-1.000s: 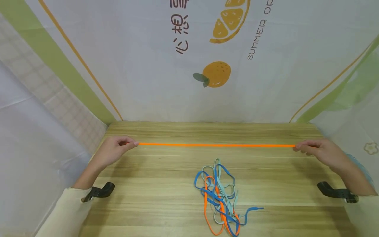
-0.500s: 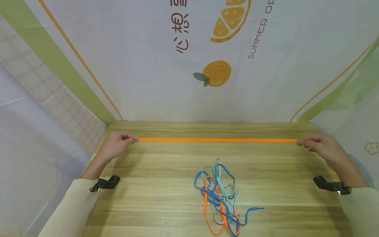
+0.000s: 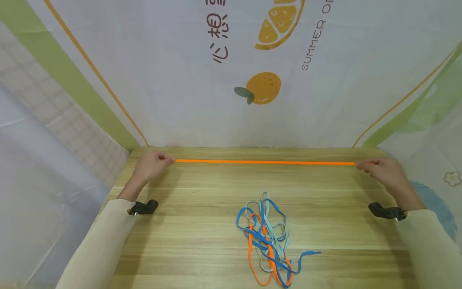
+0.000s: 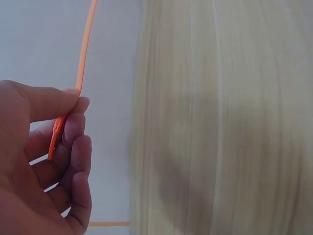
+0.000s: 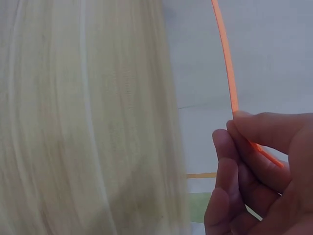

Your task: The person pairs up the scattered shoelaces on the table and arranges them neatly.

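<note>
An orange shoelace (image 3: 265, 162) stretches straight across the far part of the wooden table in the head view. My left hand (image 3: 153, 164) pinches one end between thumb and forefinger. The lace's narrow tip (image 4: 51, 147) pokes out behind the thumb, over the curled fingers, in the left wrist view. At the other end, my right hand (image 3: 384, 170) pinches the lace the same way, and a short tail (image 5: 269, 155) lies across its fingers. Nearer to me lies a loose tangle of blue (image 3: 265, 241), pale green (image 3: 277, 245) and orange (image 3: 250, 253) shoelaces.
The wooden table (image 3: 187, 237) meets a white hanging cloth (image 3: 187, 80) with printed oranges along its far edge. More cloth hangs at the left and right sides. A black wrist camera mount (image 3: 144, 207) sits at my left cuff, another mount (image 3: 386, 211) at my right.
Both hands have moved away from me toward the table's far edge, carrying the taut orange shoelace, and lately a little inward. The tangled laces have stayed in place.
</note>
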`<state>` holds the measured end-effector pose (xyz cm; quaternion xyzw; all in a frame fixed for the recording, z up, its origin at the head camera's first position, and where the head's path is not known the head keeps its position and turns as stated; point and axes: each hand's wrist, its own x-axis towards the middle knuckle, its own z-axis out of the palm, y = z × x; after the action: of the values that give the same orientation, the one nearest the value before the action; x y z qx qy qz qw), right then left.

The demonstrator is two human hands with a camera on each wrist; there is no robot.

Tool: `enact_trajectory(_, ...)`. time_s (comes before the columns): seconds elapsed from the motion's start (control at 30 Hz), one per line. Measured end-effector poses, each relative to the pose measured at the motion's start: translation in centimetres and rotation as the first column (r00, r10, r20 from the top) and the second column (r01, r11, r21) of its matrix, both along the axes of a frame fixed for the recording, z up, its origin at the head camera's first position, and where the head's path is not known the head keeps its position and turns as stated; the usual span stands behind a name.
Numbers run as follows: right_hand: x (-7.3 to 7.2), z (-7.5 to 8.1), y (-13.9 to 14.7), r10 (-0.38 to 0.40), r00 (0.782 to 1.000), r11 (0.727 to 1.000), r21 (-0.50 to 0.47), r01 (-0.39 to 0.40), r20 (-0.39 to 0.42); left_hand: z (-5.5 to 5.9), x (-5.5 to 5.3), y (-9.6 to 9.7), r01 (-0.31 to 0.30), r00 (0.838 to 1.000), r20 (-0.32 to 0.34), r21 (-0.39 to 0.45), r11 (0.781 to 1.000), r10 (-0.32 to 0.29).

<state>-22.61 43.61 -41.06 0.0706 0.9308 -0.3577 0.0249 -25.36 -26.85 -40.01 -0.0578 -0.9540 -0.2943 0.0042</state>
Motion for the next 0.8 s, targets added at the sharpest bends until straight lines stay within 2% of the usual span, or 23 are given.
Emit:
enact_trajectory(0.2,-1.4,-1.5,-0.2,0.03,0.997,0.997,0.079,-0.024,-0.069,-1.3,-1.3,0.5,-0.019,1.0,0.007,-0.02,1.0,0.019)
enact_trajectory(0.4,-2.0,-2.9,-0.9,0.083,0.993,0.985,0.157,-0.069,-0.085,-3.2,-2.0,0.5,-0.021,1.0,-0.008,-0.062,0.998,0.021)
enact_trajectory(0.5,-2.2,-3.4,-1.4,0.088,0.991,0.979,0.194,-0.067,-0.101,-3.8,-2.3,0.7,-0.024,1.0,0.002,-0.071,0.997,0.025)
enact_trajectory(0.6,-2.5,-3.9,-1.8,0.096,0.989,0.974,0.217,-0.07,-0.11,-4.1,-2.5,0.9,-0.03,0.999,0.018,-0.093,0.995,0.032)
enact_trajectory(0.8,-2.9,-4.5,-2.1,0.097,0.991,0.971,0.226,-0.075,-0.088,-3.9,-2.6,1.7,-0.037,0.996,0.071,-0.143,0.989,0.047)
